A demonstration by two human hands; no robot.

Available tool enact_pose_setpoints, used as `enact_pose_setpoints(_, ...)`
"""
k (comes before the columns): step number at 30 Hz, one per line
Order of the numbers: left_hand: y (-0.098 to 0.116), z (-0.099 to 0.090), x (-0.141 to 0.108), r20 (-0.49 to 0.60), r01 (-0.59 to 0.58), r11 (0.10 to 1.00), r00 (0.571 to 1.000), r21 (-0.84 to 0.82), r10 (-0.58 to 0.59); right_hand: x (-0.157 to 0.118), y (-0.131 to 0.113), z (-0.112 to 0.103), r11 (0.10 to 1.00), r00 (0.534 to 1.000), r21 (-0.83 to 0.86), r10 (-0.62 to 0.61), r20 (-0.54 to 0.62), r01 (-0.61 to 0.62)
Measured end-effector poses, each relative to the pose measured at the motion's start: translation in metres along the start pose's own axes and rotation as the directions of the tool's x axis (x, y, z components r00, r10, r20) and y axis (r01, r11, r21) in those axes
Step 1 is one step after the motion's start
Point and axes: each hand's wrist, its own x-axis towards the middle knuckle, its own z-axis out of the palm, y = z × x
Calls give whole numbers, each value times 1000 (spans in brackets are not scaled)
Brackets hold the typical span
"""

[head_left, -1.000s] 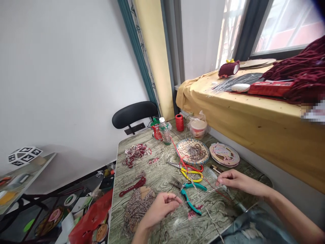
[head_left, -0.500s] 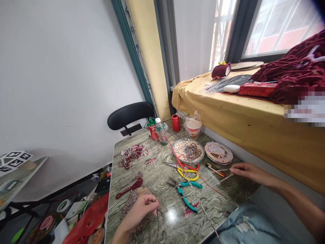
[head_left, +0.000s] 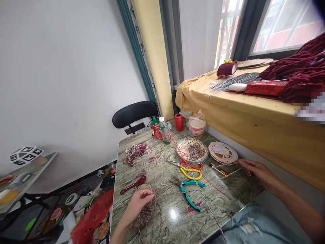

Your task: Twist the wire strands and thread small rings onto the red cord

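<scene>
My left hand (head_left: 141, 203), at the table's near left, pinches a thin grey-and-red twisted cord (head_left: 175, 193) between thumb and fingertips. Beneath it lies the wound bundle of the same cord (head_left: 146, 213), partly covered by the hand. Over at the right edge of the table, my right hand (head_left: 255, 170) is closed on the cord, whose line runs across the table between both hands. Teal-handled pliers (head_left: 193, 183) lie spread in the middle, the cord passing over them. Yellow-and-red-handled scissors (head_left: 191, 173) rest just behind. A lighter (head_left: 220, 170) lies close to my right hand.
A woven basket (head_left: 179, 149) holds a cord tangle. Beside it sits a pale round disc (head_left: 223, 152). Farther back stand a plastic bottle (head_left: 165, 132), a red thread spool (head_left: 179, 122) and a lidded tub (head_left: 197, 127). Red-and-white cord scraps (head_left: 137, 154) lie at left.
My right hand has moved up and away from me, near the disc. The cord now stretches in a longer line between the hands. The whole view has shifted slightly.
</scene>
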Motion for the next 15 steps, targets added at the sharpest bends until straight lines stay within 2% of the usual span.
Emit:
enact_pose_setpoints(6, 2, -12, 0, -159, -15, 996, 987, -89, 1, 10, 11, 2, 998, 999, 69, 13, -48, -10)
enact_pose_setpoints(8, 0, -16, 2, -276, -40, 992, 961, -117, 6, 14, 11, 3, 997, 997, 77, 3, -76, 3)
enact_pose_setpoints(11, -2, -21, 5, -439, -123, 988, 896, -94, 70, 20, 9, 5, 997, 992, 75, -17, -123, 26)
enact_pose_setpoints(13, -4, -23, 7, -444, -141, 989, 889, -35, 112, 23, 8, 6, 998, 990, 53, -20, -140, 28)
enact_pose_setpoints(15, -8, -25, 9, -365, -113, 993, 923, 39, 120, 26, 9, 7, 1000, 988, 9, -18, -151, 20)
